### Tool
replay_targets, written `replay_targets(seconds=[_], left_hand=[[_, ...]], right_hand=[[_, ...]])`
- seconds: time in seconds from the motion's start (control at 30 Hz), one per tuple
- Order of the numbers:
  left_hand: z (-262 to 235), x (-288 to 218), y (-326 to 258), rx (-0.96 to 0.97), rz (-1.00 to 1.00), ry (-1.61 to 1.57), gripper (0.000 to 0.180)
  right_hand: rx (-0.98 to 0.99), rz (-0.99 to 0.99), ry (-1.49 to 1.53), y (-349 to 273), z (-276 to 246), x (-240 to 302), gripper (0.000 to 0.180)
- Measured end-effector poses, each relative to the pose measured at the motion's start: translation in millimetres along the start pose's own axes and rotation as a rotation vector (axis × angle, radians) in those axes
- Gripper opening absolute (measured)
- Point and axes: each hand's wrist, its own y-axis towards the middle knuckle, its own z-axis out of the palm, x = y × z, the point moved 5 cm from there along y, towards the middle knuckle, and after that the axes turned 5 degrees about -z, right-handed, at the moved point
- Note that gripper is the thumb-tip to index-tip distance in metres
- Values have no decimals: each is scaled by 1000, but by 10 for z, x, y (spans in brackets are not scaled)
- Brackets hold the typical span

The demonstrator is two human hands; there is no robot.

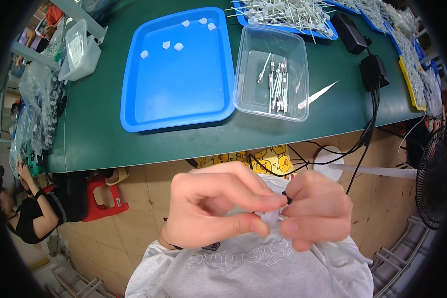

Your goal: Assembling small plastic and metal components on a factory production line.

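Observation:
In front of my chest, below the table edge, both hands meet. My left hand (218, 203) is closed in a pinch on a small whitish plastic piece (269, 217). My right hand (318, 211), fingers curled in, presses against the other side of that piece. A thin shiny end shows between the two hands, but most of what my right hand grips is hidden. On the table ahead stands a blue tray (184, 120) with several small white plastic pieces (179, 46). Beside it, a clear plastic box (295, 54) holds several slim metal-ended rods (278, 87).
A blue tray heaped with white stick-like parts (288, 17) stands at the far right. Black adapters (374, 71) trail cables over the table edge. A white pointed strip (320, 94) lies beside the box. A fan (432, 179) is at right; a seated co-worker (39, 208) at left.

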Motion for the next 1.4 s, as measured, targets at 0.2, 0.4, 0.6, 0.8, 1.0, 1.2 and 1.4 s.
replay_targets(seconds=[0.2, 0.4, 0.6, 0.8, 1.0, 1.2, 1.4], left_hand=[[-45, 71, -17, -14, -88, -159, 28], [-95, -3, -23, -119, -19, 20, 20], [-1, -80, 22, -274, 3, 223, 20], [-44, -27, 22, -277, -82, 232, 13], [-68, -9, 18, -287, -99, 324, 9], [-100, 17, 42, -268, -129, 375, 11], [-160, 28, 51, -219, -67, 299, 15]], right_hand=[[-30, 112, 76, -58, -24, -134, 17], [-335, 890, 480, -190, 10, -403, 18], [-409, 1264, 756, -271, 103, -472, 27], [-372, 1365, 748, -335, 91, -512, 28], [-395, 1449, 741, -312, 103, -504, 28], [-437, 1466, 715, -361, 94, -547, 27], [-432, 1405, 742, -345, 85, -580, 25]])
